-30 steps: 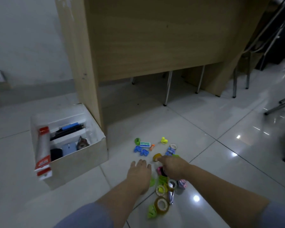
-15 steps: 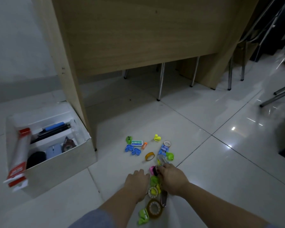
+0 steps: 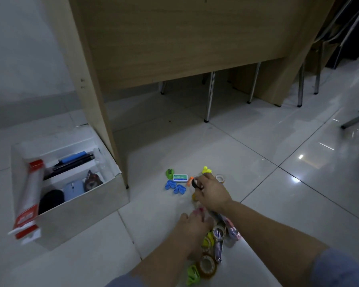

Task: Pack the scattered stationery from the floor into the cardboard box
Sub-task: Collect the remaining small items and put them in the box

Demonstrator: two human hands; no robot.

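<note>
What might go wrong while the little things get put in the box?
The right hand only pinches the dark ring, so it may drop before reaching the cardboard box. The left hand rests among the pile and might knock the tape roll. The red-and-white pack juts over the box's edge and may tip out if bumped.

I see glossy white floor tiles [image 3: 257,183] across the lower frame, with grout lines running diagonally. A light wooden desk [image 3: 184,38] fills the upper centre, and its side panel [image 3: 95,100] reaches the floor. Chrome chair legs [image 3: 210,96] stand beneath it. Pale grey wall [image 3: 23,48] at upper left, darker skirting [image 3: 29,108] under it. Lamp glints [image 3: 301,156] on the tiles at right.
</note>
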